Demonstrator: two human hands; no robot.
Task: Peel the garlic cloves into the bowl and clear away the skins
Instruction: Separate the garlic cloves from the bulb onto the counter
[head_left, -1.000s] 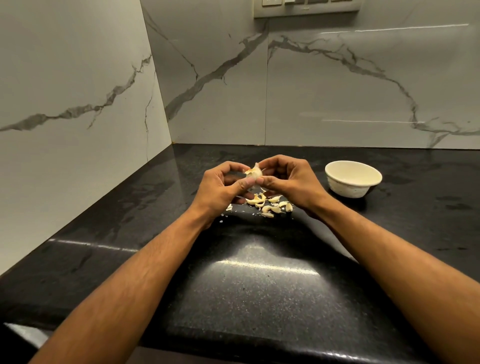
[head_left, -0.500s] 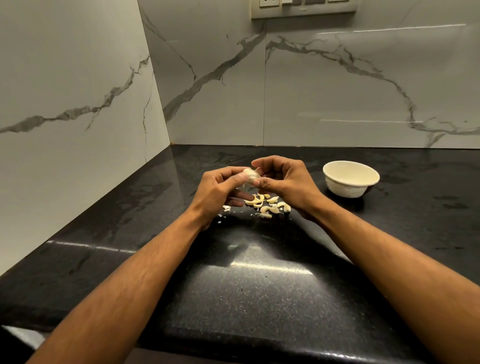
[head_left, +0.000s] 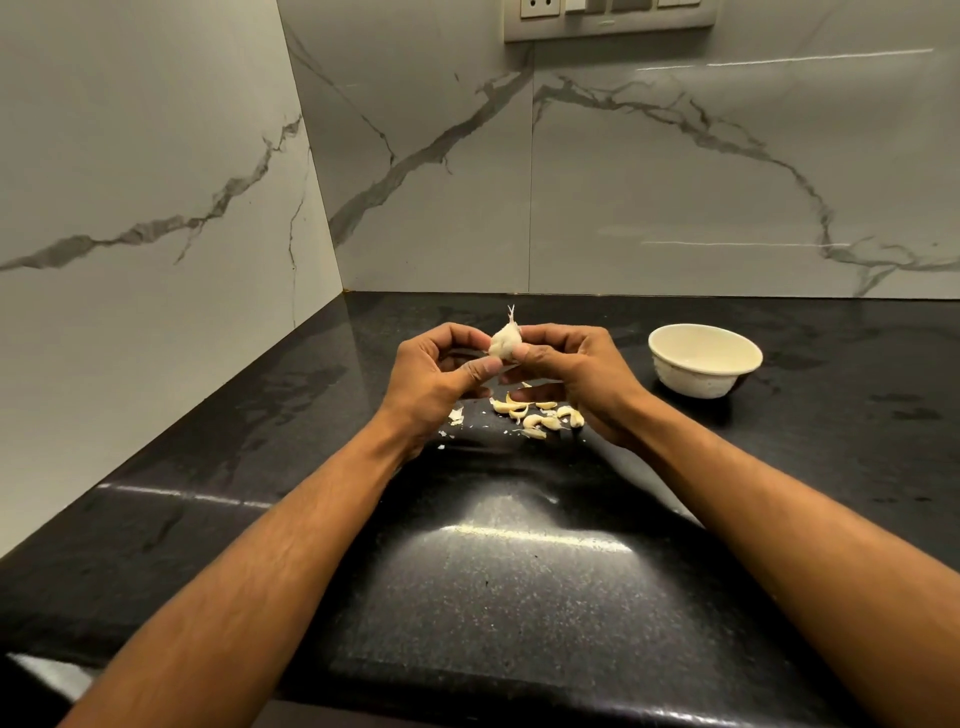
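Papery white skin covers the garlic clove (head_left: 505, 342), which has a thin wisp sticking up from its top and sits just above the centre of the frame. Below it a loose scatter of pale yellow, curved garlic pieces (head_left: 537, 413) lies on the table (head_left: 519, 597), with small white skin flakes (head_left: 456, 415) to their left. Right of centre stands a round cream bowl (head_left: 704, 359) with a smooth inside and a textured outer wall, well apart from the scatter. That table is polished black speckled stone with a bright streak of reflected light. White marble wall panels (head_left: 675, 182) with grey veins meet in a corner at the upper left, and a switch plate (head_left: 610, 18) sits at the top edge. Both hands meet above the scatter: the left hand (head_left: 434, 382) and the right hand (head_left: 576, 371) each pinch the clove with curled fingers and thumb.
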